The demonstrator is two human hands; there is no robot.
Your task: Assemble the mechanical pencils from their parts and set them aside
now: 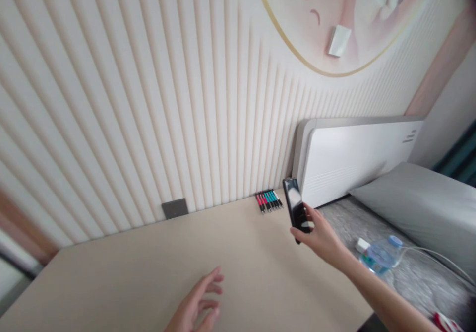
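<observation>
A black phone (295,204) is held upright and a little tilted in my right hand (316,230), above the right part of the beige table (223,242). My thumb and fingers grip its lower right side, and its screen shows reflections. Just left of the phone, several pens (268,201) with red, teal and white barrels lie side by side at the table's back edge. My left hand (201,299) hovers over the front middle of the table with its fingers apart and slightly curled, holding nothing.
A bed with a white headboard (342,158) and grey pillow (416,198) stands at the right. On it lie a plastic bottle (383,253), a white adapter (362,245) and a cable. A dark socket plate (175,208) is on the ribbed wall behind the table.
</observation>
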